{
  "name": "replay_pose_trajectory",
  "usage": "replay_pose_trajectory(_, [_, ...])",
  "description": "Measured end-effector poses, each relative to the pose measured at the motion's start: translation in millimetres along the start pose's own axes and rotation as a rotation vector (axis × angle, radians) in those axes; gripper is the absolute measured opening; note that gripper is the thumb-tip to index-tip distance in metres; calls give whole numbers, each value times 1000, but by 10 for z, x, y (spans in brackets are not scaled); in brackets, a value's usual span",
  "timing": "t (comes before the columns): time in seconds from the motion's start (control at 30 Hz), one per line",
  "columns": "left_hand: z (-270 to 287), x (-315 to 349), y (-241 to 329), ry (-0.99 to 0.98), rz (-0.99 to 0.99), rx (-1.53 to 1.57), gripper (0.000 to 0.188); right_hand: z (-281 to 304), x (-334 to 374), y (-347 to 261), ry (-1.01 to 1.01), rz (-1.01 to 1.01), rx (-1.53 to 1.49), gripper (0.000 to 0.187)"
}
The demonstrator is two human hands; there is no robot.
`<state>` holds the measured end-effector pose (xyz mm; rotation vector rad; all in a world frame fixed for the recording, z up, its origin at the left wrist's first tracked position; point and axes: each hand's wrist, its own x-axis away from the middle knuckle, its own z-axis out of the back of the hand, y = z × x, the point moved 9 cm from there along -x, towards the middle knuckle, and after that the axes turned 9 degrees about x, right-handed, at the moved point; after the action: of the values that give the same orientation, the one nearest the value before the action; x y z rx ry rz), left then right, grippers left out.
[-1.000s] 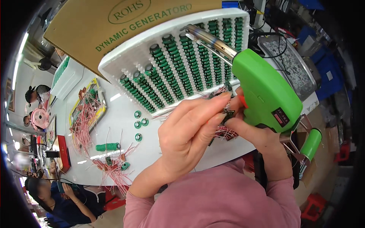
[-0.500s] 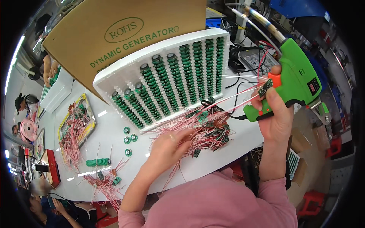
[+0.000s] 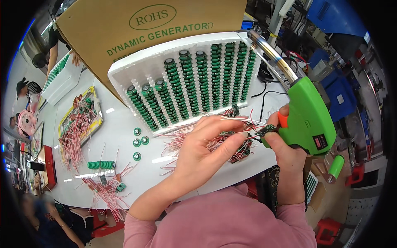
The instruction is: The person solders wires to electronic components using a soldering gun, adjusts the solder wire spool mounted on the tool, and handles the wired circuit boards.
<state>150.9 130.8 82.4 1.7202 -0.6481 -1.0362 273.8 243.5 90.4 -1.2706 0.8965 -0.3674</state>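
Observation:
My right hand [image 3: 287, 155] is wrapped round a green soldering gun [image 3: 310, 118] with an orange trigger. Its thumb also presses a small dark circuit board [image 3: 265, 130] against the gun side. White, red and black wires [image 3: 255, 121] run from that board toward my left hand [image 3: 202, 146], whose thumb and fingers close around them just left of the board. Below and behind my left hand lies a heap of circuit boards with red and white wires [image 3: 240, 155], partly hidden by the fingers. The gun's metal tube [image 3: 275, 56] points up and away.
A white foam tray [image 3: 120, 74] holding rows of green round parts leans against a cardboard box [image 3: 89, 37]. On the left are loose round parts [image 3: 137, 143], a green stack [image 3: 101, 165], wired boards [image 3: 108, 190] and a yellow-edged tray [image 3: 98, 108]. Other people sit or stand at far left.
My left hand has moved right and up from the heap to the wires at the board. My right hand has lowered slightly with the soldering gun and board; the view has shifted a little.

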Motion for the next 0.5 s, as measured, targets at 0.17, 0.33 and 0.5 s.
replay_pose_trajectory(0.17, [353,140,295,388,-323,-172,14,-48,-17,12,-25,-71,210,43])
replay_pose_trajectory(0.33, [-199,334,656,80,-764,-904,29,-201,27,5,-195,44,409,40])
replay_pose_trajectory(0.5, [-192,311,484,157,-730,-923,29,-261,67,33,-279,69,367,40])
